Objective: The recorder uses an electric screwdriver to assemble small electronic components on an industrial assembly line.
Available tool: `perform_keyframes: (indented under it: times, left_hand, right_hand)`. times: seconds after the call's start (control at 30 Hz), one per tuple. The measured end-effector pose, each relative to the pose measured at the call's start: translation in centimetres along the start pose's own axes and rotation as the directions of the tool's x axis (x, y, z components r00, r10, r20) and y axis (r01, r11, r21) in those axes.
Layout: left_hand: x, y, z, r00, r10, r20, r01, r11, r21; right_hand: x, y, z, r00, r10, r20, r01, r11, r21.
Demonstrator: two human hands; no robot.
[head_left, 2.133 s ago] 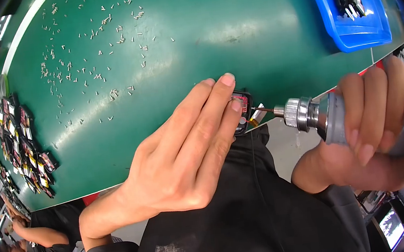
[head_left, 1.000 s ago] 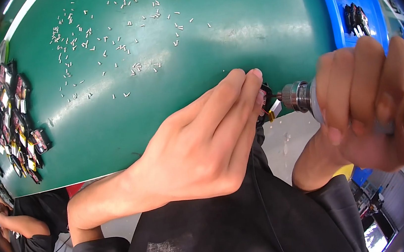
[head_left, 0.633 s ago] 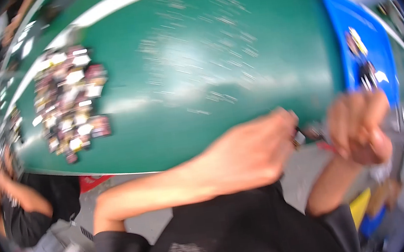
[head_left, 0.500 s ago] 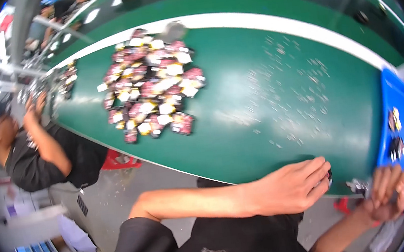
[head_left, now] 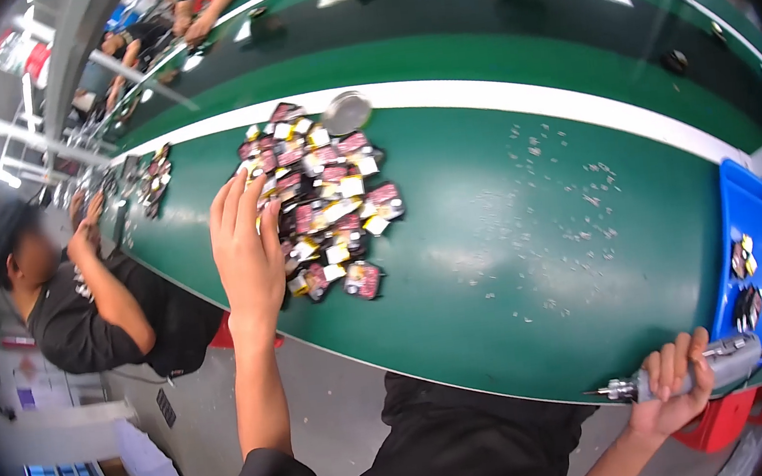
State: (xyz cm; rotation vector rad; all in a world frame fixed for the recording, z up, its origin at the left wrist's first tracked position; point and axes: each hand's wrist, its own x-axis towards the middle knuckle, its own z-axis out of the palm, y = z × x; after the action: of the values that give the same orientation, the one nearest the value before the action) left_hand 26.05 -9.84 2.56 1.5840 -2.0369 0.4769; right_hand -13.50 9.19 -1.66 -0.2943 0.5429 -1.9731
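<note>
Hands have separated: the left hand (head_left: 247, 244), formerly near the screwdriver tip, now extends slightly parted fingers over the left edge of the pile of units (head_left: 338, 213) on the bench (head_left: 466, 322); contact cannot be confirmed. The right hand (head_left: 675, 383) grips the power screwdriver (head_left: 733, 354), bit pointing left. Work has apparently shifted from a single unit to the pile. No lettering is legible.
</note>
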Motion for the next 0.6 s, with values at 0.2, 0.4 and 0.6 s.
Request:
perform_keyframes:
  times: [0.2, 0.4, 0.6]
  left_hand:
    - [0.7, 10.8, 1.3, 0.930, 0.350, 0.110, -0.254, 0.832, -0.494]
    - [1.3, 13.0, 5.5, 0.880, 0.454, 0.140, -0.353, 0.821, -0.449]
    - [2.1, 13.1, 5.4, 0.778, 0.610, 0.151, -0.550, 0.777, -0.305]
  right_hand:
    - [-0.5, 0.4, -0.3, 0.999, -0.038, 0.005, 0.037, 0.994, 0.105]
    - [-0.8, 0.0, -0.5, 0.999, -0.018, 0.029, 0.014, 0.990, 0.137]
    - [-0.8, 0.0, -0.8, 0.999, -0.020, 0.046, 0.014, 0.989, 0.146]
